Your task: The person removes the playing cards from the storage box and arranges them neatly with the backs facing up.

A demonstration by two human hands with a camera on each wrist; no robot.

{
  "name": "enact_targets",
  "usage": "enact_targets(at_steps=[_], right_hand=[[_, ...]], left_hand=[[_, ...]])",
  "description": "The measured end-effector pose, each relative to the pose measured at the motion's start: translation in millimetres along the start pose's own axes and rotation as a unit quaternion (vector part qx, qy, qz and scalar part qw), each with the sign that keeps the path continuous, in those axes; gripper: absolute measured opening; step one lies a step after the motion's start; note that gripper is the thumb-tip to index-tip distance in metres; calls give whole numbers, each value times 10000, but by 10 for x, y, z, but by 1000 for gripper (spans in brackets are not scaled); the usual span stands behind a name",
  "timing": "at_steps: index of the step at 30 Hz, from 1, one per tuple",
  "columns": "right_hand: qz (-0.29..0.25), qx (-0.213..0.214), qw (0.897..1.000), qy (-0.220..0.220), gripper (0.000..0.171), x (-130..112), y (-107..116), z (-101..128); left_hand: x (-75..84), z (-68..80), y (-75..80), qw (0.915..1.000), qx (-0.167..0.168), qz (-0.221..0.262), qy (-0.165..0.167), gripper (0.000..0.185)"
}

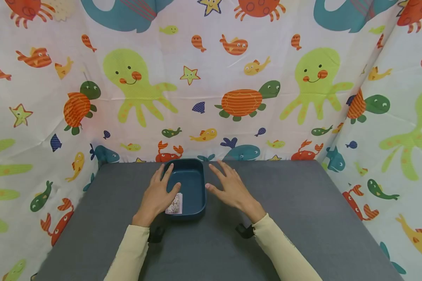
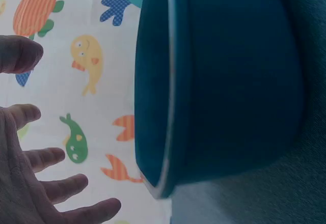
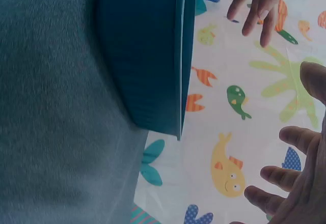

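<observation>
A dark blue rectangular bin with rounded corners stands open side up on a gray tabletop, slightly left of center and close to the far edge. Inside, at the near left corner, lies a small card or packet with a pale lilac border and a mottled print, partly covered from view by a person's left hand. That left hand hovers over the bin's left side, fingers spread and thumb held apart, pinching nothing. The right hand hangs just beside the bin's right wall, its fingers likewise spread around a bare palm, with thumb and forefinger pointing toward the rim. Both wrist views show the hands above rim level and clear of the bin's outer walls. Cream long sleeves cover the forearms, which reach in from the near side, and a black fitting shows at the inner side of each wrist. Beyond the table, a white cloth printed with sea creatures hangs across the far side and along left and right, an orange-shelled turtle between two lime-green octopuses at far center.
</observation>
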State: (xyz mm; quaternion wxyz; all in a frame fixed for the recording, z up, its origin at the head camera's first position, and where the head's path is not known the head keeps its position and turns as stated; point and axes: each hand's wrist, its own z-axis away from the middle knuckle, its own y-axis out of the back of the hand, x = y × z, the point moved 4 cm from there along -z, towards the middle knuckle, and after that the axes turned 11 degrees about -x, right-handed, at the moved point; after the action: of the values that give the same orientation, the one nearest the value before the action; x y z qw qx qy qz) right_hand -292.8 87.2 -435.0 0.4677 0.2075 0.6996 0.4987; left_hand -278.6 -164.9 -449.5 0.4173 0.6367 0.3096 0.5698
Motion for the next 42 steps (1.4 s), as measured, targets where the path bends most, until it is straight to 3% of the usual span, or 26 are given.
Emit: enact_targets(at_steps=[15,25,31,39,42], right_hand=[[-1009,164,9942,320,70,-172,-167,-128],[-1732,317,9829,544,60,-334,-280,-273],[-2245,159,9729,535,56,-445,-375,-393],[-2393,30,9703,360,48,-549,-551,-582],[-2463,-36,9691,134,47,-555,-619,-631]], left_hand=[[-422,125,-52,9951,-26,938,318,73],[-591,193,-71,9815,-10,1882,344,74],[-680,182,-135,9650,-10,2581,460,75],[-798,164,-240,9396,-199,3357,638,72],[-829,155,-271,9226,-314,3772,746,72]])
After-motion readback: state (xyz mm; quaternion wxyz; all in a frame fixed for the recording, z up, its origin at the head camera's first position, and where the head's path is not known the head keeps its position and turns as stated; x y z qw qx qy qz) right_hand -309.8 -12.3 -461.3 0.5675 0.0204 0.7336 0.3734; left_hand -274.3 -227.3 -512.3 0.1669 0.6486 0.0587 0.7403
